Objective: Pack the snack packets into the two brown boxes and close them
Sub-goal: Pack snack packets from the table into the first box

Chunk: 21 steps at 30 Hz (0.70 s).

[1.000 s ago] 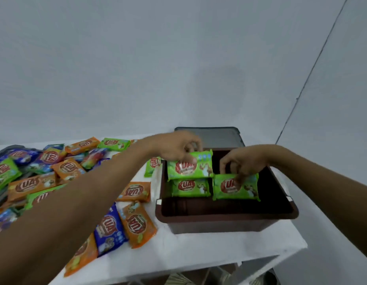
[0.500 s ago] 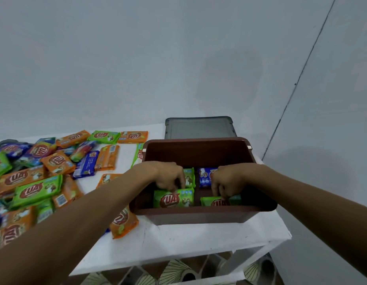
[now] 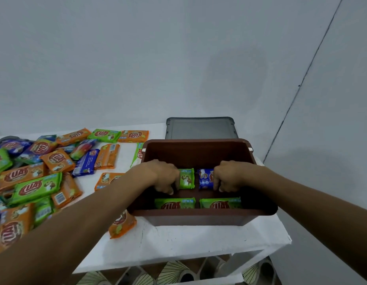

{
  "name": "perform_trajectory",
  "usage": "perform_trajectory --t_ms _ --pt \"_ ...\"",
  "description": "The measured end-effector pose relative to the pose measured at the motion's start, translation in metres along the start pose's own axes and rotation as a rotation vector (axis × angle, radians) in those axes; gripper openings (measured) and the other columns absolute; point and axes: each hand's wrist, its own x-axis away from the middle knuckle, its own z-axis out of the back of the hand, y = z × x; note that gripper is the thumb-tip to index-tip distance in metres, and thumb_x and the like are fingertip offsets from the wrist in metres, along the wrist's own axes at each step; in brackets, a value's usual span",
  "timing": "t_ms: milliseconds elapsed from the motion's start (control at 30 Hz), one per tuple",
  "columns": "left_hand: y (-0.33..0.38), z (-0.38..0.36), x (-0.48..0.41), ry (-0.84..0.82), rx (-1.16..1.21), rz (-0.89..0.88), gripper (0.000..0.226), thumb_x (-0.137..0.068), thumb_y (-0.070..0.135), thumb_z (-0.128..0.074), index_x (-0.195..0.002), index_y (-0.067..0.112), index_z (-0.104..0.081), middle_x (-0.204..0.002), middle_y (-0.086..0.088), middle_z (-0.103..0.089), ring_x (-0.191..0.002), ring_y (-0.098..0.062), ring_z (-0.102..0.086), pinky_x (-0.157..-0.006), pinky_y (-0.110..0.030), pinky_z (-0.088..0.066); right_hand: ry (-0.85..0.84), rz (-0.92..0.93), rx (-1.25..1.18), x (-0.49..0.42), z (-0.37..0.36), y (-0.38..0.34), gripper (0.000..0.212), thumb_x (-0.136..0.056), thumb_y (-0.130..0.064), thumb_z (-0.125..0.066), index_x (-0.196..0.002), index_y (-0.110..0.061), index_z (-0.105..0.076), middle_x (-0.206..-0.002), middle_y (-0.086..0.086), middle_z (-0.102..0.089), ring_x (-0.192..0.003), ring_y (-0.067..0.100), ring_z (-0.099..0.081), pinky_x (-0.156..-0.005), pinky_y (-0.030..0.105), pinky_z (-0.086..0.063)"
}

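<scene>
Table [image 3: 178, 239] front edge is nearest, with the box [image 3: 199, 218] on it, open.
Just off the box's near-left corner: one orange pack [image 3: 122, 225], loose.
Inside, against the near wall: near-left pack [image 3: 174, 203] and near-right pack [image 3: 220, 203], both green, side by side.
Mid-box: both hands are down inside. Left hand [image 3: 162, 176] has its fingers curled on the left end of the green pack [image 3: 186, 178]. Right hand [image 3: 229, 175] has its fingers curled on the right end of the blue pack [image 3: 206, 178]. Both look like grips, with the two packs just apart at box centre. The inner fingertips are hidden, so I can't confirm how firm the grips are.
Far half of the box floor is hidden or bare, I can't tell which.
Behind the box: grey lid [image 3: 200, 128], flat, off.
Left of the box: big loose pile [image 3: 34, 182] of orange, green and blue packs.

Status, my read: early. Four packs are in this box and most of the stock is outside. The lid is not on. The second box is not in view, so it counts as untouched as far as shown. Left to do: fill both, then close both.
</scene>
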Motion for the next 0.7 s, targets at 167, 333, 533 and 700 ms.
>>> perform_trajectory --t_ms 167,333,533,700 --pt "-0.019 0.008 0.02 0.198 -0.008 -0.015 0.024 -0.094 0.037 -0.054 -0.111 0.028 -0.068 -0.118 0.003 -0.062 -0.106 -0.02 -0.059 -0.089 -0.041 -0.049 0.111 0.031 -0.058 0.004 0.017 -0.005 0.028 -0.095 -0.018 -0.057 -0.121 -0.022 -0.067 -0.122 -0.001 -0.061 -0.106 0.014 -0.054 -0.079 0.026 -0.041" --pt "-0.07 0.002 0.055 0.703 0.328 -0.043 0.013 -0.091 0.02 -0.062 -0.101 0.016 -0.069 -0.103 0.002 -0.064 -0.095 -0.016 -0.057 -0.084 -0.034 -0.046 0.348 0.069 -0.089 -0.001 0.05 -0.022 0.023 -0.093 -0.019 -0.057 -0.11 -0.026 -0.07 -0.093 -0.014 -0.063 -0.086 0.007 -0.058 -0.077 0.028 -0.046" --pt "-0.132 -0.058 0.079 0.737 0.4 0.116 0.014 -0.09 0.012 -0.061 -0.105 0.01 -0.063 -0.103 -0.002 -0.058 -0.091 -0.017 -0.053 -0.078 -0.027 -0.04 0.565 0.152 -0.093 -0.025 0.075 -0.063 0.012 -0.091 -0.026 -0.061 -0.099 -0.03 -0.069 -0.073 -0.015 -0.064 -0.064 -0.002 -0.049 -0.063 0.025 -0.038" --pt "-0.184 -0.115 0.092 0.55 0.364 0.32 0.019 -0.091 0.026 -0.061 -0.108 0.018 -0.063 -0.108 -0.001 -0.057 -0.095 -0.018 -0.056 -0.081 -0.034 -0.048 0.643 0.202 -0.099 -0.053 0.101 -0.111 0.006 -0.086 -0.029 -0.063 -0.086 -0.026 -0.068 -0.068 -0.014 -0.061 -0.062 -0.001 -0.05 -0.065 0.03 -0.047"
